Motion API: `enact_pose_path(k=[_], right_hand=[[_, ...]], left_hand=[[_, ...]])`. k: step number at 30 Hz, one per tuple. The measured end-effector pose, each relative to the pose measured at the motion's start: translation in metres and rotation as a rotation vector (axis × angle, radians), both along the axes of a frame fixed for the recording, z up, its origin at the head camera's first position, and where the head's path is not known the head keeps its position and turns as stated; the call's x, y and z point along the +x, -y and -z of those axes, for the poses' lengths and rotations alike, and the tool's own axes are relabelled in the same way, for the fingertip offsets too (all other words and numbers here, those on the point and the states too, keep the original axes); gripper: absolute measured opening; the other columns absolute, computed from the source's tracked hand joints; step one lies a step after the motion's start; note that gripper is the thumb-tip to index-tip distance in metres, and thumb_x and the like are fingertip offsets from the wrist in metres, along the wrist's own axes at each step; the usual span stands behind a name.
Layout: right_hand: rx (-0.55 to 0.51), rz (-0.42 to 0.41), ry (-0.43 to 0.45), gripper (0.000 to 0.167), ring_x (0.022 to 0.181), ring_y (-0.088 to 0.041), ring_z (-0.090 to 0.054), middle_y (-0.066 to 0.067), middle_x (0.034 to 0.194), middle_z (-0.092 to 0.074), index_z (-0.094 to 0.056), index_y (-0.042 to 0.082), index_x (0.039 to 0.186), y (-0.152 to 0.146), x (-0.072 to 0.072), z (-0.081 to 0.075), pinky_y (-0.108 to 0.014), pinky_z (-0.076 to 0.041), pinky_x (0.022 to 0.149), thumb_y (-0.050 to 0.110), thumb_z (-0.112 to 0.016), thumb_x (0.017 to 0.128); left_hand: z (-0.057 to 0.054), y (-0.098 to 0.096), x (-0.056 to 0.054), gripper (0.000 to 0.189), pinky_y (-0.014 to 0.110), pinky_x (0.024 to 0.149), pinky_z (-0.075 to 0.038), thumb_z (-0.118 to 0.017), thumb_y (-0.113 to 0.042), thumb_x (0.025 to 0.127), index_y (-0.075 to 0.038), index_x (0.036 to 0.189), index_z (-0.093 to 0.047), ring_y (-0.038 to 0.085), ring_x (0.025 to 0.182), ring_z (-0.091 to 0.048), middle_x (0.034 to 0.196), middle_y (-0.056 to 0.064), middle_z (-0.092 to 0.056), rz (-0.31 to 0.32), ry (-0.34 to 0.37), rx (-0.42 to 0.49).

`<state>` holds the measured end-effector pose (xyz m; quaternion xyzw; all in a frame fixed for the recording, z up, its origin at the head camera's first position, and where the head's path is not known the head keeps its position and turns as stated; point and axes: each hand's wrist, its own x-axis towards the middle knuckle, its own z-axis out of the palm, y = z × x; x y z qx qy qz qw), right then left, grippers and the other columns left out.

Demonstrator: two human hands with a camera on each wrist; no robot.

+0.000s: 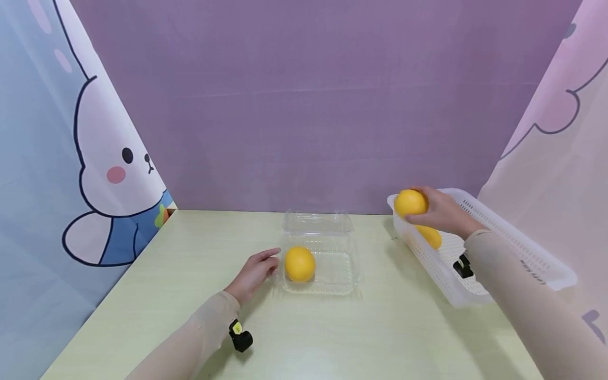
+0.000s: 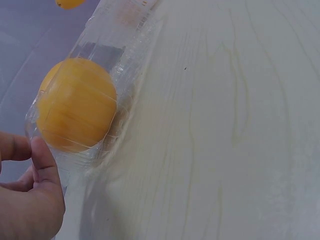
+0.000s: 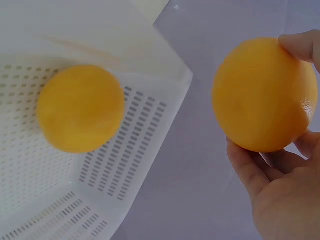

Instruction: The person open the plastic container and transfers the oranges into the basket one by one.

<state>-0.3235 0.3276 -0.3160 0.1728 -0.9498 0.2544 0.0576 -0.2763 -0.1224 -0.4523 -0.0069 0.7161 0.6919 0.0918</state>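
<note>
An orange is gripped between the thumb and fingers of my right hand, raised over the far end of the white plastic basket. A second orange lies inside that basket, below the held one. At the middle of the table a clear plastic clamshell box stands with its lid folded back. One orange sits in its left side. My left hand pinches the box's left rim between thumb and fingers, close beside that orange.
The pale wooden table ends at a purple backdrop. Printed curtains hang on both sides, a rabbit figure on the left one. The basket stands at the right, its walls pierced with slots.
</note>
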Motion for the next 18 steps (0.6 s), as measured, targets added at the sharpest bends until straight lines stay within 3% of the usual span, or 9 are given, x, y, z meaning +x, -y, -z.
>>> enact_pose_path(k=[18], right_hand=[[0.053,0.079,0.064,0.085,0.099,-0.037,-0.056,-0.029,0.126,-0.055,-0.034,-0.008,0.148,-0.035,-0.007,0.013,-0.052,-0.047,0.084,0.037,-0.075,0.089]], left_hand=[[0.0,0.0,0.0,0.043,0.032,0.084,-0.046,-0.051,-0.007,0.103,0.004,0.145,-0.047,0.022,0.09,-0.05,0.105,0.017,-0.054,-0.006,-0.004,0.011]])
